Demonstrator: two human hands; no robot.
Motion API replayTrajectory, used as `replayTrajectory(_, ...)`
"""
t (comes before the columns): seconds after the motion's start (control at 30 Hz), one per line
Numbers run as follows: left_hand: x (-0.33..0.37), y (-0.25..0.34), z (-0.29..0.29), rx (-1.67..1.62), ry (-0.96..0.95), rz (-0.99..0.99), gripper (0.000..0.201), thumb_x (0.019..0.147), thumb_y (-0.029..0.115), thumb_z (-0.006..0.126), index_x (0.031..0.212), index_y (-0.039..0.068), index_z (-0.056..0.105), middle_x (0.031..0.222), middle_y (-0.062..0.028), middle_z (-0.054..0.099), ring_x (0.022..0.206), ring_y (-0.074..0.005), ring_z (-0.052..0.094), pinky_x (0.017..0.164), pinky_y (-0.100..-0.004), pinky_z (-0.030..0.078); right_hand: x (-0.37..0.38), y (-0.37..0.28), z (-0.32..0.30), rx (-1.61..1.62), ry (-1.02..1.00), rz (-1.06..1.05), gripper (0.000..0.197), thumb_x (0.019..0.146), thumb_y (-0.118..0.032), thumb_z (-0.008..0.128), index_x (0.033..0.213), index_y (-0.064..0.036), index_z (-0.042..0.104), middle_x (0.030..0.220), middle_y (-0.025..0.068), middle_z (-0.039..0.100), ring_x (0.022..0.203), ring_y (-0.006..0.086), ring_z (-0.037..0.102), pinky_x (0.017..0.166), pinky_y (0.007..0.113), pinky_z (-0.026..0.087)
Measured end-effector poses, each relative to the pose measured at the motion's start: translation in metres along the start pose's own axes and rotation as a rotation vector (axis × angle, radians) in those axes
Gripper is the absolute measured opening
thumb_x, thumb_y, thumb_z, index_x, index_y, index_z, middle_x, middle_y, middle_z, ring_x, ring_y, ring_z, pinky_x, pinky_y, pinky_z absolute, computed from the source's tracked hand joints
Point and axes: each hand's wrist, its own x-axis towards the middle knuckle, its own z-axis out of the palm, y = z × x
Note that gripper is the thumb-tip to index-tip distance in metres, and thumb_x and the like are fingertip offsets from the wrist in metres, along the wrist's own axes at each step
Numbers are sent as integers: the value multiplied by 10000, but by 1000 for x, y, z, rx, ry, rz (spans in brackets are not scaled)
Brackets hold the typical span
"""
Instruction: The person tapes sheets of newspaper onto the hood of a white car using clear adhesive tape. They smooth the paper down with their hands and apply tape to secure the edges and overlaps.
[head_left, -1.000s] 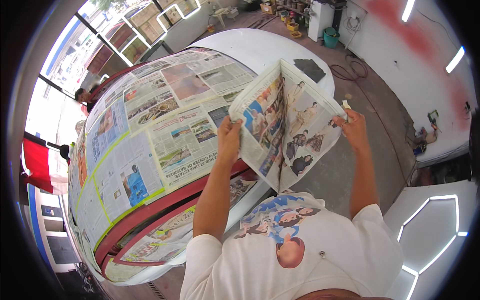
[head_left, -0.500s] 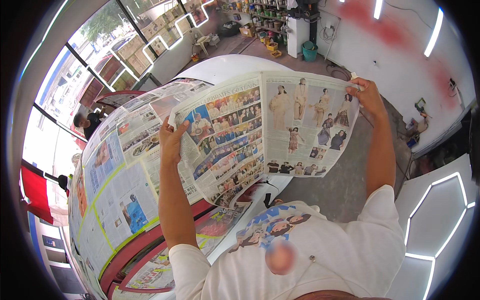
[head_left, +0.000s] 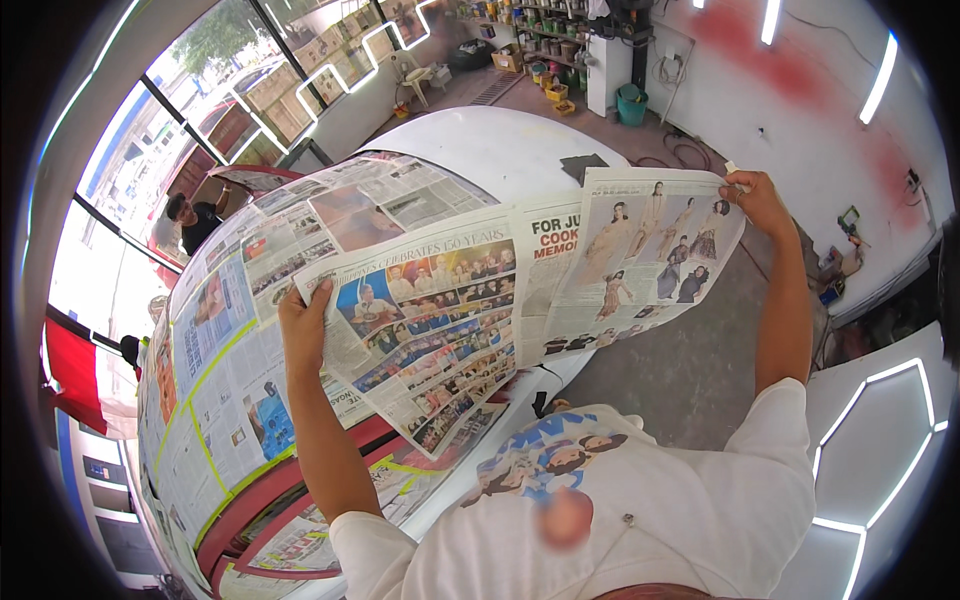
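A spread newspaper (head_left: pixel 430 340) hangs in front of me, held up between both hands. My left hand (head_left: pixel 304 325) pinches its upper left edge, thumb on the near side. My right hand (head_left: pixel 760 203) grips the upper right corner, where a small pale scrap sticks up past the fingers. Between the two outer pages a strip of an inner page shows. Just beyond the paper is a car whose windows and roof are covered with newspaper sheets (head_left: pixel 225 345), edged in places with yellow-green masking tape (head_left: pixel 222 367). Its white hood (head_left: pixel 500 140) lies at the far side.
Red door framing (head_left: pixel 270 495) runs along the car's near side. A dark sheet (head_left: pixel 583 166) rests on the hood. Beyond the car at left stands another person (head_left: pixel 196 222), one arm raised. Shelves with cans (head_left: pixel 550 45), a teal bucket (head_left: pixel 631 104) and a hose (head_left: pixel 688 150) are at the back.
My hands have moved apart, the left one leftward and the right one slightly right. The newspaper's pages have slid apart, exposing an inner page strip. More of the hood shows.
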Motion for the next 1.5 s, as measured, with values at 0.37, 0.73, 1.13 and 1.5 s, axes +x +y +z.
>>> replayTrajectory(0.37, -149, 43, -99, 183, 281, -128, 241, 901, 128, 735, 1034, -72, 719, 896, -55, 714, 801, -103, 589, 742, -279, 485, 66, 5, 29, -261, -146, 98, 228, 829, -166, 753, 965, 16, 740, 838, 132, 710, 790, 262, 661, 804, 401, 515)
replayTrajectory(0.73, -169, 93, -83, 430, 181, -234, 157, 812, 69, 782, 842, -44, 677, 733, -19, 644, 662, -74, 508, 614, -260, 403, 273, -32, 176, -231, 305, 23, 291, 875, -190, 599, 1113, -159, 763, 1106, 173, 738, 1063, 363, 688, 913, 449, 525)
replayTrajectory(1.13, -159, 73, -69, 408, 247, -440, 218, 852, 122, 790, 964, -49, 717, 840, -42, 700, 720, -93, 586, 678, -251, 466, 220, -79, 234, -47, 1116, -367, 415, 906, -36, 588, 1306, -116, 667, 1165, 168, 716, 990, 375, 702, 866, 434, 562)
replayTrajectory(1.5, -163, 67, -58, 483, 313, -436, 236, 865, 121, 791, 1012, -51, 724, 901, -49, 713, 775, -109, 607, 718, -262, 478, 154, 76, 418, -147, 163, 134, 465, 860, -107, 574, 1312, -161, 673, 1120, 204, 721, 1016, 406, 687, 904, 466, 535)
